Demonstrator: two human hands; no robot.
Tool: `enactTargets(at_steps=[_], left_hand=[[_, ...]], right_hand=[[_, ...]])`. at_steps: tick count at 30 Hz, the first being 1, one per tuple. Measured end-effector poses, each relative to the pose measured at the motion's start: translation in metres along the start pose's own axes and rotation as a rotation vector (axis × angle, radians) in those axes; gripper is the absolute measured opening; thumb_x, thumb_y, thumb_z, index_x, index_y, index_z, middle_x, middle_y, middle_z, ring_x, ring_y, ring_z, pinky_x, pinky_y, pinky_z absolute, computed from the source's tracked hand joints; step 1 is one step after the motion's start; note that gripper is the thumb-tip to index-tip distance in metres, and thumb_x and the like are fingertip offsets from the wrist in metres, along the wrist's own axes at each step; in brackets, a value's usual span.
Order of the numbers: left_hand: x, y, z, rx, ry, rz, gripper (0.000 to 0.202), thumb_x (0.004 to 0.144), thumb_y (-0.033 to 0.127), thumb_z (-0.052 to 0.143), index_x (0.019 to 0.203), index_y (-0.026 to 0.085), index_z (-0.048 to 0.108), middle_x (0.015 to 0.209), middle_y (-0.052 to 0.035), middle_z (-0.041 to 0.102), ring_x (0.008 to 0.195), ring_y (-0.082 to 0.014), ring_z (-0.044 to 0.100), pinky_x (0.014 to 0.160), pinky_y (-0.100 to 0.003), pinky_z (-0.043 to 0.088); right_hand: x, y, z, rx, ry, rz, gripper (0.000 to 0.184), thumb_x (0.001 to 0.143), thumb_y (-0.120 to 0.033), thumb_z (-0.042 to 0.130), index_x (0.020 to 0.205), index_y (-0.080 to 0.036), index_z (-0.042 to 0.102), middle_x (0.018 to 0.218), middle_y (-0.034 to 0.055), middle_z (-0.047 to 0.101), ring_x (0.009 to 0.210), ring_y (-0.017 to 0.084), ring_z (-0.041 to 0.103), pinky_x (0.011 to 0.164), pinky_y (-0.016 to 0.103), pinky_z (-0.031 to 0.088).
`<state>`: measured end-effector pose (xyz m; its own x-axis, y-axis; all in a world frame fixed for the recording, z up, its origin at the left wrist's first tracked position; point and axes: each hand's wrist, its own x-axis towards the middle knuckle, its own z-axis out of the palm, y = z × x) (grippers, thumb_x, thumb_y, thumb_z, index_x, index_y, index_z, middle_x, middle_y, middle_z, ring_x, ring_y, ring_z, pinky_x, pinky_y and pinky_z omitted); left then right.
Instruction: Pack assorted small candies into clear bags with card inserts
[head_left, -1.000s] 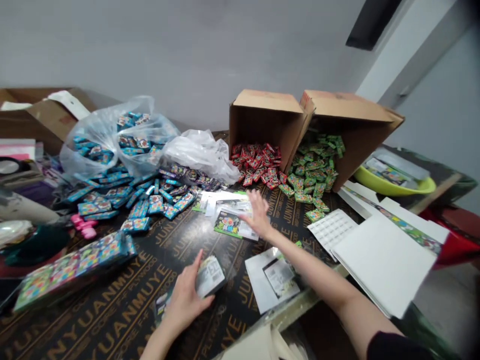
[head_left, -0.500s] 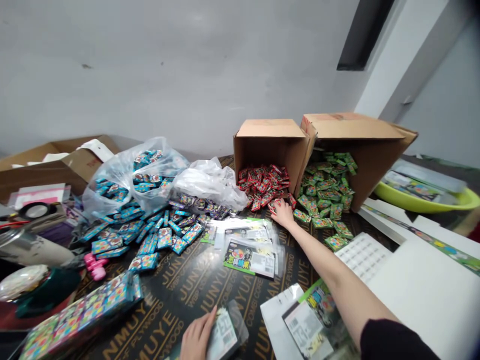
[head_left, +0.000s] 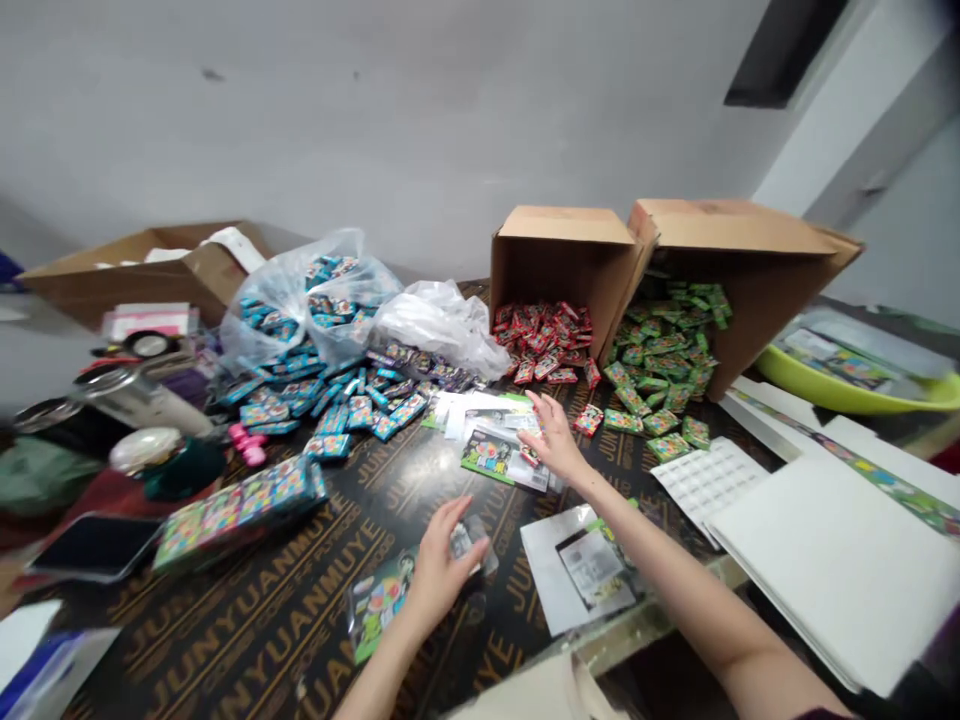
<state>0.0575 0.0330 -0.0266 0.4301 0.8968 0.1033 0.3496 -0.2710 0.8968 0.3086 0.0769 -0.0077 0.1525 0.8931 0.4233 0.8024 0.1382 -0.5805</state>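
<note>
My left hand (head_left: pixel 442 560) is over a clear printed pouch (head_left: pixel 384 600) lying on the dark table; its thumb and fingers are spread apart. My right hand (head_left: pixel 559 442) hangs above a fanned stack of printed pouches (head_left: pixel 484 452), its fingers curled round a small red packet (head_left: pixel 529 455) that shows below the fingertips. Behind it, red packets (head_left: pixel 544 340) spill from a cardboard box lying on its side. One loose red packet (head_left: pixel 588 420) sits to the right of this hand, beside green packets (head_left: pixel 664 370).
Blue packets (head_left: pixel 330 410) and a clear plastic bag (head_left: pixel 262 310) cover the left back. A wrapped row of packets (head_left: pixel 240 510) lies in front of a metal tumbler (head_left: pixel 142 400). On the right are a label sheet (head_left: pixel 709 485), white boards (head_left: pixel 840 560) and a yellow basin (head_left: pixel 832 390).
My right hand has drawn back from the red heap toward the pouch stack, bringing a red packet. My left hand has moved up and right and opened over the pouch. The view has shifted.
</note>
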Motion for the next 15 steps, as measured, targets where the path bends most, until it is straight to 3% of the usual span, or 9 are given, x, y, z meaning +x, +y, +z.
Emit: enactTargets(at_steps=[4,8,10,13,15], left_hand=[[0.007,0.025,0.008,-0.617,0.096,-0.328,0.044,0.073,0.044,0.059,0.105,0.014,0.059,0.098,-0.0100,0.065,0.088,-0.0201,0.061,0.076,-0.032,0.048],[-0.006,0.029,-0.006,-0.883,0.117,-0.485,0.037,0.068,0.043,0.064,0.086,0.010,0.062,0.067,-0.0026,0.064,0.054,-0.0120,0.058,0.052,-0.023,0.046],[-0.016,0.030,-0.015,-0.926,0.073,-0.530,0.035,0.068,0.040,0.064,0.084,0.009,0.062,0.062,-0.0034,0.063,0.052,-0.0139,0.059,0.052,-0.026,0.047],[-0.029,0.032,-0.020,-0.966,-0.025,-0.577,0.034,0.070,0.037,0.061,0.089,0.008,0.062,0.064,-0.0064,0.065,0.055,-0.0178,0.061,0.056,-0.031,0.049],[-0.033,0.033,-0.017,-0.972,-0.056,-0.563,0.033,0.071,0.036,0.061,0.088,0.008,0.062,0.066,-0.0069,0.066,0.056,-0.0172,0.062,0.058,-0.030,0.049]], right_hand=[[-0.044,-0.067,0.037,0.231,-0.262,-0.015,0.065,0.081,-0.022,0.044,0.139,-0.030,0.017,0.142,0.0069,0.018,0.132,0.025,0.019,0.105,0.048,0.021],[-0.083,-0.098,0.038,0.453,-0.534,-0.082,0.065,0.086,-0.025,0.036,0.140,-0.033,0.002,0.146,0.0036,0.018,0.133,0.021,0.019,0.105,0.046,0.022],[-0.090,-0.099,0.027,0.484,-0.552,-0.116,0.075,0.082,-0.035,0.047,0.141,-0.031,0.000,0.146,0.0049,0.017,0.132,0.023,0.020,0.105,0.045,0.023],[-0.093,-0.100,0.012,0.391,-0.535,-0.221,0.107,0.058,-0.048,0.071,0.141,-0.025,0.006,0.146,0.0090,0.015,0.133,0.029,0.016,0.105,0.048,0.017],[-0.096,-0.102,0.009,0.351,-0.519,-0.287,0.109,0.053,-0.046,0.074,0.140,-0.024,0.013,0.142,0.0103,0.025,0.130,0.030,0.023,0.104,0.047,0.018]])
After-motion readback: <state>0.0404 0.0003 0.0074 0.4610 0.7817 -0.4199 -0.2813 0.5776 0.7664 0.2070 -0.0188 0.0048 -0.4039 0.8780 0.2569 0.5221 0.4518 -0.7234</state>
